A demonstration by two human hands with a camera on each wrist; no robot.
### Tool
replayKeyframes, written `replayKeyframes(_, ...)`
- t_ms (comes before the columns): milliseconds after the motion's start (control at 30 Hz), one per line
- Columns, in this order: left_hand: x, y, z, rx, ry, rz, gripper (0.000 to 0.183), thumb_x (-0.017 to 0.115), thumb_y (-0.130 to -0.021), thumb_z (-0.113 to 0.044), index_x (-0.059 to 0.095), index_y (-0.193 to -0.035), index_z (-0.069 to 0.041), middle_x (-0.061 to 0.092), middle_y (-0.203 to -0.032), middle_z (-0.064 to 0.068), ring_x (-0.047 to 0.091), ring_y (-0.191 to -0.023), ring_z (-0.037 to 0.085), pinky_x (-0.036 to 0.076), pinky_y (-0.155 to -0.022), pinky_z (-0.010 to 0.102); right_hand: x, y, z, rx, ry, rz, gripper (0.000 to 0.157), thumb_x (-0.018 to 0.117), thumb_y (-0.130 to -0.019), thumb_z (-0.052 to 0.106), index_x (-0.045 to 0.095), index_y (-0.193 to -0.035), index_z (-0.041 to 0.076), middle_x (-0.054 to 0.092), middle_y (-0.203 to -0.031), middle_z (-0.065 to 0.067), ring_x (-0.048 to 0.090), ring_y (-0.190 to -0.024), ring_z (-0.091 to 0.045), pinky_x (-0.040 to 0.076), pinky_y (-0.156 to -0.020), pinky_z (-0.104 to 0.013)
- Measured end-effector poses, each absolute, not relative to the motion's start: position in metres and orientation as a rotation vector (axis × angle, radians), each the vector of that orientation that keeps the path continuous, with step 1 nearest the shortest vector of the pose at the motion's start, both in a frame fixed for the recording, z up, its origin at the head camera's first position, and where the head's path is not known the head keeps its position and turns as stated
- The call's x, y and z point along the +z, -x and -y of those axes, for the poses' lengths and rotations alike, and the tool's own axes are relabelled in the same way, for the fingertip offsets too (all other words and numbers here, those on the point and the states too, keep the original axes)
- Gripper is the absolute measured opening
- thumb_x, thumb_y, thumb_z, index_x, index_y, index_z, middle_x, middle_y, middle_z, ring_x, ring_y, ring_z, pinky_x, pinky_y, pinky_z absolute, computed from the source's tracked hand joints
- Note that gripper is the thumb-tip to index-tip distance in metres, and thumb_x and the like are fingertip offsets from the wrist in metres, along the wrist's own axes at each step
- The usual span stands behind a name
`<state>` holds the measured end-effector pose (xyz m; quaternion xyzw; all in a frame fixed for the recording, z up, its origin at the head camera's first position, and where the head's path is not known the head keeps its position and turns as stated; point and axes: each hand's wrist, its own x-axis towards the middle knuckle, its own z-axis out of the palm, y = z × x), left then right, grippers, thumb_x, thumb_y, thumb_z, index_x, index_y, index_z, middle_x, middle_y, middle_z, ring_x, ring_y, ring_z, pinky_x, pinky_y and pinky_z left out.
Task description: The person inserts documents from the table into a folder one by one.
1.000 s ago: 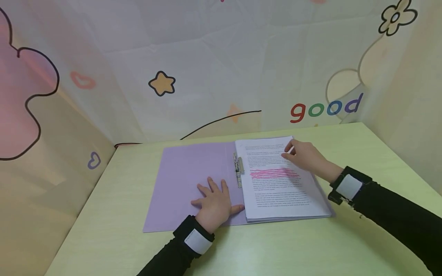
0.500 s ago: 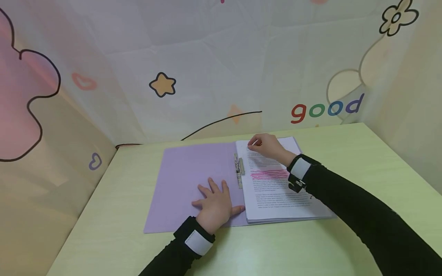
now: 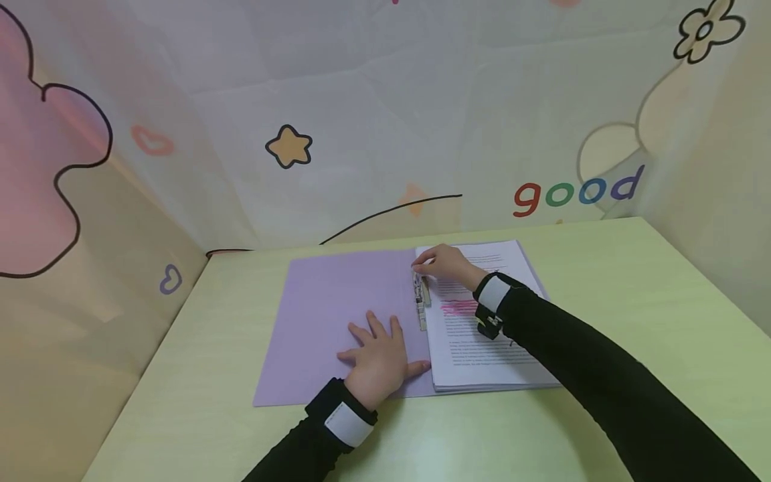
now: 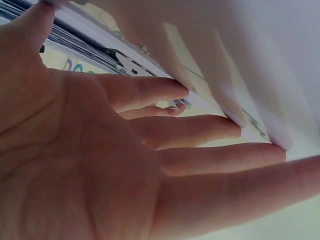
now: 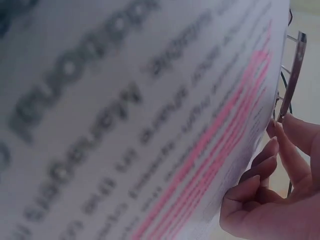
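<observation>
A purple folder [image 3: 325, 301] lies spread flat on the table, with a stack of printed pages [image 3: 482, 365] on its right half. Pink highlighter lines [image 3: 458, 308] cross the top page. Along the pages' left edge runs a metal binder clip [image 3: 421, 308]. My right hand [image 3: 447, 263] is at the clip's upper end; in the right wrist view its thumb and forefinger pinch the end of the metal bar [image 5: 294, 70]. With fingers spread, my left hand [image 3: 378, 365] rests on the left cover, its thumb at the stack's lower left edge.
The pale yellow table [image 3: 199, 348] reaches back to a wall hanging [image 3: 373, 134] printed with a star and the word "good". Side panels of similar cloth stand at left and right. My right sleeve [image 3: 578, 341] covers part of the pages.
My right hand has moved left from the pages' upper right, across their top, to the metal clip's upper end. The left hand stays on the cover.
</observation>
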<state>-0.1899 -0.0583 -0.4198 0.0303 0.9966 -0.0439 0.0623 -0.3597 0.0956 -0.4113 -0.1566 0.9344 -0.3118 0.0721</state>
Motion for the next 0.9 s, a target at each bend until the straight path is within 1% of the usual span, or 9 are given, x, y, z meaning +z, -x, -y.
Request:
replayKeyframes(100, -0.421, 0.190, 0.057, -0.148, -0.090, -3.006, 0.102, 0.052, -0.071, -0.080, 0.037, -0.147, -0.013, 0.029, -0.147, 0.029, 0.031, -0.126, 0.058, 0.042, -0.075, 0.070, -0.415, 0.362, -0.094, -0.910, 0.465, -2.818, 0.031, 0.063, -0.091, 0.031, 0.071, -0.112, 0.009, 0.064, -0.118, -0.011, 0.054, -0.115, -0.030, 0.041, -0.094, -0.040)
replayKeyframes(200, -0.421, 0.191, 0.057, -0.158, -0.090, -2.998, 0.103, 0.051, -0.071, -0.081, 0.036, -0.147, -0.013, 0.029, -0.147, 0.030, 0.031, -0.126, 0.058, 0.042, -0.075, 0.070, -0.417, 0.362, -0.092, -0.938, 0.439, -2.822, 0.030, 0.064, -0.090, 0.032, 0.072, -0.109, 0.010, 0.066, -0.113, -0.009, 0.055, -0.112, -0.028, 0.042, -0.092, -0.039)
replayKeyframes(467, -0.421, 0.191, 0.058, -0.173, -0.087, -3.010, 0.102, 0.050, -0.071, -0.081, 0.036, -0.147, -0.014, 0.030, -0.147, 0.029, 0.032, -0.126, 0.057, 0.042, -0.075, 0.069, -0.414, 0.355, -0.088, -1.104, 0.444, -2.816, 0.028, 0.065, -0.089, 0.033, 0.074, -0.102, 0.011, 0.069, -0.098, -0.005, 0.059, -0.093, -0.022, 0.046, -0.080, -0.035)
replayKeyframes(500, -0.421, 0.191, 0.058, -0.176, -0.088, -3.011, 0.102, 0.050, -0.071, -0.081, 0.036, -0.147, -0.014, 0.030, -0.147, 0.029, 0.032, -0.126, 0.057, 0.042, -0.075, 0.069, -0.413, 0.354, -0.087, -1.120, 0.465, -2.825, 0.028, 0.065, -0.089, 0.035, 0.074, -0.100, 0.011, 0.069, -0.095, -0.005, 0.059, -0.089, -0.020, 0.046, -0.077, -0.034)
replayKeyframes(600, -0.421, 0.190, 0.057, -0.185, -0.092, -3.017, 0.102, 0.050, -0.071, -0.081, 0.037, -0.147, -0.014, 0.030, -0.146, 0.029, 0.033, -0.126, 0.057, 0.043, -0.074, 0.069, -0.410, 0.350, -0.087, -1.158, 0.483, -2.820, 0.028, 0.066, -0.088, 0.036, 0.074, -0.098, 0.011, 0.069, -0.093, -0.003, 0.058, -0.086, -0.019, 0.046, -0.075, -0.033)
replayKeyframes(733, -0.419, 0.189, 0.057, -0.190, -0.094, -3.024, 0.102, 0.051, -0.071, -0.080, 0.038, -0.146, -0.014, 0.031, -0.146, 0.029, 0.033, -0.126, 0.057, 0.043, -0.074, 0.068, -0.407, 0.346, -0.085, -1.167, 0.493, -2.819, 0.026, 0.066, -0.089, 0.032, 0.074, -0.099, 0.010, 0.069, -0.095, -0.003, 0.057, -0.087, -0.019, 0.045, -0.076, -0.032)
replayKeyframes(900, -0.419, 0.189, 0.057, -0.180, -0.076, -3.018, 0.102, 0.052, -0.070, -0.080, 0.037, -0.147, -0.014, 0.031, -0.146, 0.029, 0.032, -0.126, 0.057, 0.043, -0.074, 0.069, -0.402, 0.338, -0.084, -1.120, 0.599, -2.876, 0.021, 0.066, -0.089, 0.028, 0.074, -0.096, 0.010, 0.068, -0.089, -0.001, 0.054, -0.080, -0.018, 0.043, -0.068, -0.029)
